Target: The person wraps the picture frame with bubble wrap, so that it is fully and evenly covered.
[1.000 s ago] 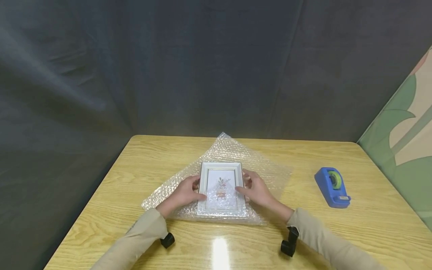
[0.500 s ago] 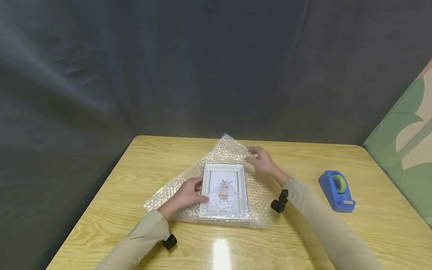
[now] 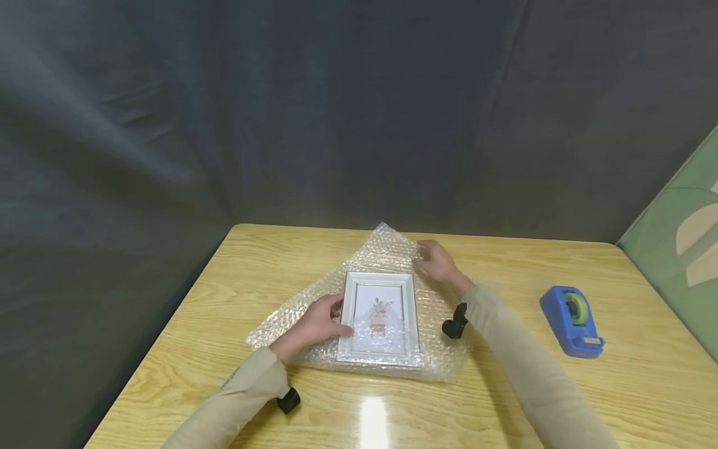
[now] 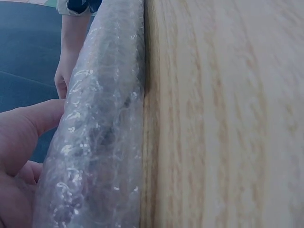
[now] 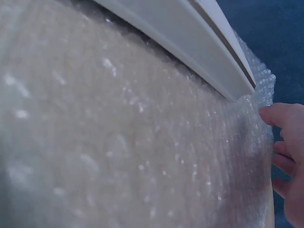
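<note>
A white picture frame (image 3: 364, 296) with a floral print lies on a sheet of clear bubble wrap (image 3: 387, 252). A flap of the wrap covers its lower part. My left hand (image 3: 315, 321) grips the frame's left side, thumb on the front; the fingers are partly hidden beneath. My right hand (image 3: 437, 262) is at the sheet's upper right edge, with thumb and fingers apart. In the right wrist view, the frame's corner (image 5: 228, 80) stands close to the thumb, and the loosely bent fingers (image 5: 284, 164) are along the wrap's edge.
A blue tape dispenser (image 3: 572, 321) with a green roll stands at the right of the wooden table (image 3: 505, 399). A dark curtain (image 3: 359, 112) hangs behind the table, and a green patterned panel (image 3: 695, 237) borders its right side.
My right hand has left the frame's right side and moved up to the wrap's upper right edge. The left hand keeps hold of the frame. The view has shifted slightly.
</note>
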`<state>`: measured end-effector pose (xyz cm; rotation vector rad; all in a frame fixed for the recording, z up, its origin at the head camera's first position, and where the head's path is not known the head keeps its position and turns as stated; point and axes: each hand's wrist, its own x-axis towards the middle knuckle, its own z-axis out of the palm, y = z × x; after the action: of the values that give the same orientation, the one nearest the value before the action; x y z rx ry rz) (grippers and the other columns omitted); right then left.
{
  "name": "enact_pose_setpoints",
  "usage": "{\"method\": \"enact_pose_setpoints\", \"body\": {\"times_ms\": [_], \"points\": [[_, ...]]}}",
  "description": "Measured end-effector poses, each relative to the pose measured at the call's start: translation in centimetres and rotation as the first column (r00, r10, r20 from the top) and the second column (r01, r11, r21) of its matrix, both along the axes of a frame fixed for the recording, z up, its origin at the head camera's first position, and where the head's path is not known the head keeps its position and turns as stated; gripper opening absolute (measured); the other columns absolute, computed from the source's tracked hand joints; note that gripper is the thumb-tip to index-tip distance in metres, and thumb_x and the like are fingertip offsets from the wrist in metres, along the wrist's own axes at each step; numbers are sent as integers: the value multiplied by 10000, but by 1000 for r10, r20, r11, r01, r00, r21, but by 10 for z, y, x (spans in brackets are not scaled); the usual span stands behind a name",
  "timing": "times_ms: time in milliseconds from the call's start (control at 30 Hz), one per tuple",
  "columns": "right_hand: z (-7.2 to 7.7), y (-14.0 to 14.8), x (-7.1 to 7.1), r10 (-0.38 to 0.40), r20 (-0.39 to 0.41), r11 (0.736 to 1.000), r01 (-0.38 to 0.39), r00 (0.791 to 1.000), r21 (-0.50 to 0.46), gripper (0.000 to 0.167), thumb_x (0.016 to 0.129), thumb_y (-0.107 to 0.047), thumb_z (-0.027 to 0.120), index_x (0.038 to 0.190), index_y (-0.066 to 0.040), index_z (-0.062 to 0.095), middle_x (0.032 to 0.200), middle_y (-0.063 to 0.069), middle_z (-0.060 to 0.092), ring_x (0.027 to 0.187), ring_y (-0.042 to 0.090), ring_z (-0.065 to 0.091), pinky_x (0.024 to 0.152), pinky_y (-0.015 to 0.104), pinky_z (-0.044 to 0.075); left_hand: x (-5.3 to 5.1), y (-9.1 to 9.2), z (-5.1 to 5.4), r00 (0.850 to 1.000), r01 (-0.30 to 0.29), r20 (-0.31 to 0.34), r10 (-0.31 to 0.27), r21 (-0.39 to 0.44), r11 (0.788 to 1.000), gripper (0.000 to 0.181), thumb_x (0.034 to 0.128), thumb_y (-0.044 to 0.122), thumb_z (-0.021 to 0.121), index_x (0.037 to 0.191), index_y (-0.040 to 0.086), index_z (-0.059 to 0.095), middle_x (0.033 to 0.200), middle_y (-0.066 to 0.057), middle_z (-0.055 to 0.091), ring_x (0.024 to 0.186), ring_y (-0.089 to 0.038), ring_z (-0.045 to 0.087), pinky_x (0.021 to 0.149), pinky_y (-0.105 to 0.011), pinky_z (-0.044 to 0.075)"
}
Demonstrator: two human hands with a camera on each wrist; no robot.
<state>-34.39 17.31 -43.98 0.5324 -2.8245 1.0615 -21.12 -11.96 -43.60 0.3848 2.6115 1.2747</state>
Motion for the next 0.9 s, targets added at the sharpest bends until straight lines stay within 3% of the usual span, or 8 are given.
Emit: {"method": "enact_pose_setpoints", "body": {"times_ms": [233, 467, 633, 900], "points": [[-3, 0, -1, 29, 8, 999, -29, 1000, 32, 597, 820, -102, 600, 1294, 161, 349, 1285, 348, 388, 1142, 459, 420, 990, 527, 337, 1, 3, 1, 1000, 11, -2, -11, -8, 1000, 796, 653, 186, 792, 1333, 9, 417, 1149, -148, 526, 990, -275, 533, 821, -357, 503], [9, -7, 0, 14, -57, 999, -17, 998, -46, 497, 865, -98, 578, 1295, 83, 408, 1227, 274, 471, 1127, 400, 458, 961, 505, 376, 0, 1, 3, 1000, -2, 6, 3, -17, 1000, 807, 648, 192, 797, 1336, 14, 415, 1135, -147, 532, 992, -280, 531, 823, -367, 502], [19, -14, 3, 26, -147, 998, -35, 989, -58, 433, 854, -79, 592, 1244, 69, 477, 1072, 234, 554, 1004, 360, 532, 876, 475, 442, -2, -1, 4, 1000, 4, -6, -4, -19, 1000, 784, 649, 182, 795, 1326, 22, 433, 1127, -141, 538, 981, -276, 537, 815, -368, 505], [33, -30, 11, 12, -171, 999, -20, 985, -46, 422, 848, -115, 608, 1233, 28, 510, 1033, 187, 599, 825, 284, 559, 726, 414, 477, -3, -3, 1, 1000, 5, 5, -5, -1, 1000, 799, 639, 184, 797, 1326, 12, 427, 1073, -122, 549, 946, -253, 536, 791, -339, 512]]}}
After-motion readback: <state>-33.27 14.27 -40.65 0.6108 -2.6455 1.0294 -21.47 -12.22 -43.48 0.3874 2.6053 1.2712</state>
